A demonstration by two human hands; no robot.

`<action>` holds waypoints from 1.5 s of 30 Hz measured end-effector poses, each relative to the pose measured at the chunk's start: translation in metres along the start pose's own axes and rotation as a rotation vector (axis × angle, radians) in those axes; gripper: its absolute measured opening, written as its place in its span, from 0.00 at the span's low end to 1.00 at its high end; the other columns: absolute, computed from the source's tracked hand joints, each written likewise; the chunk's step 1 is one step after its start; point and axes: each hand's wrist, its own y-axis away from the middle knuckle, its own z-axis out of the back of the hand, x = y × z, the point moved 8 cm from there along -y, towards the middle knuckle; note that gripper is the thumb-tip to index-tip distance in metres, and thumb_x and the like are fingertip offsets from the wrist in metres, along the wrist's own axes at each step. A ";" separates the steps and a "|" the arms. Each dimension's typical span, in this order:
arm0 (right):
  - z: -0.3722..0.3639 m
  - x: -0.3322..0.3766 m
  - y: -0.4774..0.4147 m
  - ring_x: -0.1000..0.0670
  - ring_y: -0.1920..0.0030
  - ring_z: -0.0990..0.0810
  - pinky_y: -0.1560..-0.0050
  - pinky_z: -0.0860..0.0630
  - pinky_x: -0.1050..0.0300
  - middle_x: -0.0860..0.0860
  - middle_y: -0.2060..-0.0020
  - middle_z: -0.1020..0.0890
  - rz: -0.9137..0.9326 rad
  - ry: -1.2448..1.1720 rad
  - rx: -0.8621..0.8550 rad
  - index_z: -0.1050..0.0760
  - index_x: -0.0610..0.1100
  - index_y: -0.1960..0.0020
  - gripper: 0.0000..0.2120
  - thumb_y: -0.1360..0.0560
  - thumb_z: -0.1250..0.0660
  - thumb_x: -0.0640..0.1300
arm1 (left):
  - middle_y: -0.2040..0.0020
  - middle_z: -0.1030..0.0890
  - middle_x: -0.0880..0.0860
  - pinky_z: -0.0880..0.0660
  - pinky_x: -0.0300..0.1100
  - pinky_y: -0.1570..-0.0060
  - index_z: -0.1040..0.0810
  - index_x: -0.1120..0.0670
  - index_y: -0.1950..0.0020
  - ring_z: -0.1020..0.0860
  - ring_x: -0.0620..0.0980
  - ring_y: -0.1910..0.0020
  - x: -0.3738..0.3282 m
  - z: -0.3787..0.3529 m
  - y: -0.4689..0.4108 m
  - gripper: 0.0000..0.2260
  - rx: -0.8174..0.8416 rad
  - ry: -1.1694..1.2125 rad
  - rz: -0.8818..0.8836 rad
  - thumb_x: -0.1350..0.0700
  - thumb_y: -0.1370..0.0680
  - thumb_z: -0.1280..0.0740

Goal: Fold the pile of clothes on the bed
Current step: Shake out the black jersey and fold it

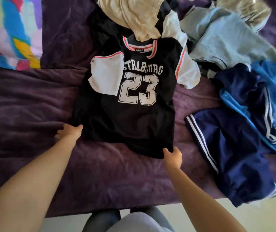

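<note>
A black jersey shirt (127,118) with white sleeves and a white "23" lies face up on the purple bed cover (33,101), its left sleeve folded across the chest. My left hand (69,132) grips the hem at its lower left corner. My right hand (173,155) pinches the hem at the lower right corner. A pile of unfolded clothes lies behind it: a beige garment (133,15) overlapping the collar and pale blue garments (224,36).
Navy shorts with white side stripes (229,151) lie to the right, partly hanging over the bed's front edge. A bright blue striped garment (274,101) lies beside them. A multicoloured cloth (10,30) covers the far left. Pale floor (217,220) shows below the bed.
</note>
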 end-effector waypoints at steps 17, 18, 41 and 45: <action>0.106 0.004 0.036 0.38 0.43 0.25 0.44 0.29 0.50 0.38 0.42 0.23 -0.176 -0.593 -0.422 0.28 0.34 0.39 0.19 0.27 0.38 0.42 | 0.58 0.26 0.54 0.24 0.36 0.75 0.28 0.57 0.58 0.26 0.54 0.52 0.058 0.047 0.087 0.06 0.032 1.124 -0.097 0.64 0.24 0.34; 0.107 0.000 0.042 0.37 0.42 0.25 0.43 0.29 0.48 0.38 0.41 0.24 -0.183 -0.565 -0.425 0.29 0.34 0.38 0.20 0.27 0.38 0.42 | 0.59 0.26 0.54 0.23 0.37 0.74 0.29 0.56 0.60 0.26 0.55 0.52 0.067 0.044 0.094 0.08 0.042 1.172 -0.056 0.65 0.24 0.34; 0.076 0.009 0.040 0.40 0.33 0.36 0.34 0.38 0.44 0.41 0.33 0.34 -0.060 -0.028 -0.204 0.34 0.44 0.31 0.22 0.25 0.38 0.41 | 0.31 0.33 0.61 0.36 0.59 0.39 0.34 0.58 0.30 0.36 0.63 0.33 0.046 0.055 0.148 0.23 -0.323 0.389 -0.208 0.56 0.24 0.34; 0.064 0.052 0.016 0.40 0.34 0.35 0.36 0.37 0.44 0.42 0.35 0.31 0.048 -0.009 -0.136 0.30 0.44 0.34 0.19 0.26 0.38 0.41 | 0.31 0.34 0.61 0.36 0.57 0.39 0.35 0.58 0.30 0.36 0.62 0.34 0.001 0.045 0.150 0.23 -0.264 0.384 -0.261 0.57 0.24 0.35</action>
